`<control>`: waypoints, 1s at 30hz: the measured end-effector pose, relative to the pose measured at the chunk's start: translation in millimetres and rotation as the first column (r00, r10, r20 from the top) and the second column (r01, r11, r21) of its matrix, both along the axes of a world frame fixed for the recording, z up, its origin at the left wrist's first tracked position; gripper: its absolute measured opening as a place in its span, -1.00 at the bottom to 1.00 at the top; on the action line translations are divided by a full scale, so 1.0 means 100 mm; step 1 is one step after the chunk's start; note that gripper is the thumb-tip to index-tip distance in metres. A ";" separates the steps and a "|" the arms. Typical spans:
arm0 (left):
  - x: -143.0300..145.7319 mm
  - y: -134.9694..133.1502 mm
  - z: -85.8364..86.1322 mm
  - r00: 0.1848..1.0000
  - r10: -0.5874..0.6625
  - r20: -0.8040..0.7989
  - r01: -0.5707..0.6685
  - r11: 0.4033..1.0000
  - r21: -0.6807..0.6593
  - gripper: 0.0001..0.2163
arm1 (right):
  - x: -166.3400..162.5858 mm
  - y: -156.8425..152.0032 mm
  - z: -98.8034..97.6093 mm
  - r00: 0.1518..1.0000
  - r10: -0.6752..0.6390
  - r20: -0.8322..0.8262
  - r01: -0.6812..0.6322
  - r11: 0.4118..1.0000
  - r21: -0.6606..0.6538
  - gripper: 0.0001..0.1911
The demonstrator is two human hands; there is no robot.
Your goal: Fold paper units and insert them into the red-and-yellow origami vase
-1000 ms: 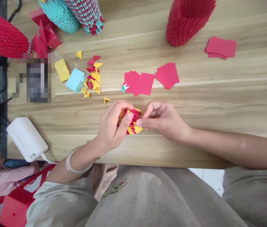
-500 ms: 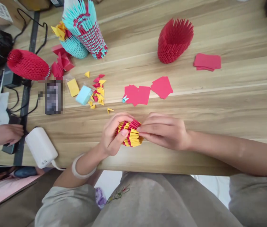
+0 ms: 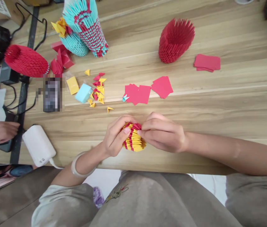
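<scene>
Near the table's front edge is a small round 3D origami piece (image 3: 137,142) of red and yellow folded paper units in bands. My left hand (image 3: 115,137) is wrapped round its left side, thumb on the front and fingers over the top. The fingertips of my right hand (image 3: 165,134) are pinched together at its upper right edge, on the folded units; they hide whatever lies between them. Beyond my hands lie loose yellow and red folded triangles (image 3: 99,91), plus red paper sheets (image 3: 145,94) with a small light blue folded piece (image 3: 125,98) on them.
A red origami vase (image 3: 176,41) stands at the back, left of stacked red paper slips (image 3: 207,62). A tall blue-and-red origami vase (image 3: 93,34) is at the back left. A white power adapter (image 3: 39,145) sits by another person's hand (image 3: 1,131) at left.
The origami piece has shifted slightly right and tilted in my left hand, showing more of its yellow band. My right fingertips stay at its edge. The camera view has moved a little.
</scene>
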State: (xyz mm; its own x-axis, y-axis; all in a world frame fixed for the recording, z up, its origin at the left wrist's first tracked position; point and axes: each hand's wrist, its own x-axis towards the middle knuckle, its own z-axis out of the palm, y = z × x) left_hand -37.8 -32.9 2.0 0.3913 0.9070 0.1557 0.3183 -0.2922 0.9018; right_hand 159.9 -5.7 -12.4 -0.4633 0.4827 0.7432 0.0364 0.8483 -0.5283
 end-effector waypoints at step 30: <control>0.10 -0.02 0.09 0.811 0.290 0.508 0.309 0.525 -0.793 -0.66 | -0.74 0.96 0.10 0.793 0.203 0.574 -0.046 0.960 -0.275 -0.83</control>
State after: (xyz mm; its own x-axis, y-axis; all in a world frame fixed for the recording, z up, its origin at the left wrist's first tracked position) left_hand -27.8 -34.8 11.2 0.5205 0.7140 -0.4682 -0.2798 0.6608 0.6965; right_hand 85.7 90.4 -2.0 -0.8413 0.5119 0.1737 0.3105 0.7206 -0.6199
